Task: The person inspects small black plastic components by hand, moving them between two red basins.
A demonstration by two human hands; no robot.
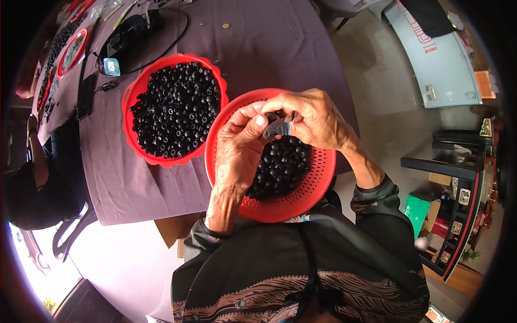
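My left hand [235,153] and my right hand [316,119] meet above a red perforated colander [319,185]. Their fingertips pinch together around a small black rounded piece [273,115], mostly hidden by the fingers. A dark fabric finger cover [277,128] with a blue edge sits on my right thumb. Below the hands, a heap of small black round pieces [283,169] lies in the colander, some showing a hole. To the left, touching or nearly touching the colander, a red scalloped basin [130,132] is filled with more such black pieces [175,110].
A mauve cloth [285,43] covers the table. Beyond the basin lie a black bag-like object [134,32] with a cord, and a coin-like disc [226,26]. Another person's arm [37,156] is at far left, near another red basin [71,51]. Dark furniture [444,167] stands at right.
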